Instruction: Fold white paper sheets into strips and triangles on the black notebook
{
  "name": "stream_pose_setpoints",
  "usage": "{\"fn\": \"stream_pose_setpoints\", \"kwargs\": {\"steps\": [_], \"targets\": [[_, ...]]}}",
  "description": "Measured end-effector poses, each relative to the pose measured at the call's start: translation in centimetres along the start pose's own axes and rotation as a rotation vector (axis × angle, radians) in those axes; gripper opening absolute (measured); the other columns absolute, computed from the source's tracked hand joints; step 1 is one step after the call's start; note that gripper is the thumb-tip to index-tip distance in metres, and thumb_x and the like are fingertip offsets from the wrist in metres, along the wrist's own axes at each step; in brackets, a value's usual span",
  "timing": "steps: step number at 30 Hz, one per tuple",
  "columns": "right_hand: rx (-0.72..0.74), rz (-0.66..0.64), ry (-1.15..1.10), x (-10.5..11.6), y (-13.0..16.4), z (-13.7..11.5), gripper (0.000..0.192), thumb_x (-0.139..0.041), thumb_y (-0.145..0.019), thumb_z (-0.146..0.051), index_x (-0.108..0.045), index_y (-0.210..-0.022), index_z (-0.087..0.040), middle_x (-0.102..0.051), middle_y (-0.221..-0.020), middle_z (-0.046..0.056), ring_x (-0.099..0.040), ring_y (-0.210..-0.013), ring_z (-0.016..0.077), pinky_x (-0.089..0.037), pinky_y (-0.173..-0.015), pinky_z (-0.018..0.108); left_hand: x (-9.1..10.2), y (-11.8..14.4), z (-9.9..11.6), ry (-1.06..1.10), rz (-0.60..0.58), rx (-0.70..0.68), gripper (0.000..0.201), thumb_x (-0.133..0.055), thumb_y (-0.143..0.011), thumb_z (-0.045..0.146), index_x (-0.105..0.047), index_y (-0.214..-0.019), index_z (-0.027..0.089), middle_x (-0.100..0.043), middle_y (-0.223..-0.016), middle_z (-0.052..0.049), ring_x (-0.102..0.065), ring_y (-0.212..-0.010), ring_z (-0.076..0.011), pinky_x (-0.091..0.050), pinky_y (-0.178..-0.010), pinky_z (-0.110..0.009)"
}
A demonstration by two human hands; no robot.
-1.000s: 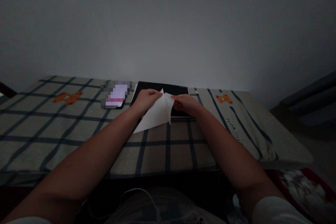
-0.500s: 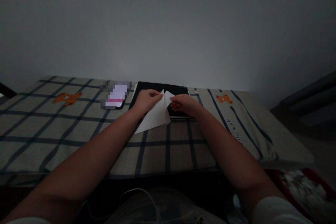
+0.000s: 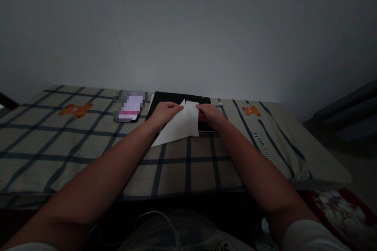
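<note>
Between my hands is a white sheet of paper [image 3: 176, 127], creased, with a narrow flap on its right side and a pointed corner at the top. My left hand [image 3: 165, 113] is closed on its upper left edge, thumb on top. The flap's upper right corner is pinched by my right hand [image 3: 209, 114]; some of those fingers are hidden behind the paper. Beneath the paper and both hands lies a flat black notebook or folder [image 3: 176, 97], with white edges showing at its left and front.
A phone [image 3: 132, 106] with a lit, blurred screen lies left of the black notebook. Checked cloth with bear prints [image 3: 88, 147] covers the table, which meets a grey wall [image 3: 188, 35]. A white cable [image 3: 156, 212] hangs near my lap. Red patterned fabric [image 3: 341, 211] is at lower right.
My right hand has moved slightly right, drawing the paper's right flap outward so it lies flatter and wider. My left hand keeps its hold, almost unmoved.
</note>
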State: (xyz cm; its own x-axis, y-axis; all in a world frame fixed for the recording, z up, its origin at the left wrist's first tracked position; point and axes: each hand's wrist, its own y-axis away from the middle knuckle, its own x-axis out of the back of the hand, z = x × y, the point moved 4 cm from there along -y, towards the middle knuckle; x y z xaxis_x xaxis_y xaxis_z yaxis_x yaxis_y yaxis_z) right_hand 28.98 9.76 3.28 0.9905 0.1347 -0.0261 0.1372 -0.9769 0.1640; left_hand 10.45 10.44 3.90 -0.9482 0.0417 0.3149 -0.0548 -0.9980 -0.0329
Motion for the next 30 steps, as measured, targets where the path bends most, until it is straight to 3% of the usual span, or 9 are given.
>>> {"fn": "stream_pose_setpoints", "kwargs": {"steps": [5,20,25,30], "targets": [[-0.004,-0.006,-0.002,0.0,0.2,0.0,0.024,-0.055,-0.083,-0.027,-0.054,-0.061,-0.020,-0.056,-0.058,0.001,-0.050,-0.052,0.0105,-0.040,-0.051,0.024,0.3,-0.3,-0.1,-0.017,0.052,-0.049,0.032,-0.072,-0.066,0.046,-0.075,-0.080,0.018,-0.071,-0.074,-0.006,-0.057,-0.062,-0.0153,-0.042,-0.056,-0.026],[0.055,0.036,0.067,0.4,-0.3,0.3,0.032,-0.054,-0.086,-0.030,-0.050,-0.056,-0.019,-0.052,-0.054,-0.001,-0.045,-0.046,0.0079,-0.036,-0.046,0.023,0.5,0.0,0.4,-0.002,0.091,-0.081,0.032,-0.072,-0.068,0.044,-0.075,-0.082,0.016,-0.072,-0.077,-0.007,-0.057,-0.063,-0.0151,-0.043,-0.056,-0.026],[0.005,-0.025,0.043,-0.2,0.4,-0.4,0.030,-0.061,-0.083,-0.039,-0.056,-0.063,-0.018,-0.056,-0.059,0.001,-0.051,-0.051,0.0089,-0.041,-0.049,0.022,0.5,0.3,0.6,-0.101,0.105,-0.118,0.032,-0.071,-0.069,0.046,-0.075,-0.080,0.017,-0.071,-0.073,-0.006,-0.058,-0.063,-0.0158,-0.042,-0.056,-0.026],[-0.025,-0.081,0.077,-0.8,0.9,-0.4,0.016,-0.063,-0.079,-0.027,-0.055,-0.066,-0.020,-0.060,-0.063,0.001,-0.054,-0.055,0.0107,-0.044,-0.052,0.024,0.6,0.2,0.8,-0.164,0.134,-0.169,0.032,-0.069,-0.070,0.047,-0.075,-0.080,0.017,-0.071,-0.074,-0.006,-0.059,-0.066,-0.0167,-0.043,-0.060,-0.027]]}}
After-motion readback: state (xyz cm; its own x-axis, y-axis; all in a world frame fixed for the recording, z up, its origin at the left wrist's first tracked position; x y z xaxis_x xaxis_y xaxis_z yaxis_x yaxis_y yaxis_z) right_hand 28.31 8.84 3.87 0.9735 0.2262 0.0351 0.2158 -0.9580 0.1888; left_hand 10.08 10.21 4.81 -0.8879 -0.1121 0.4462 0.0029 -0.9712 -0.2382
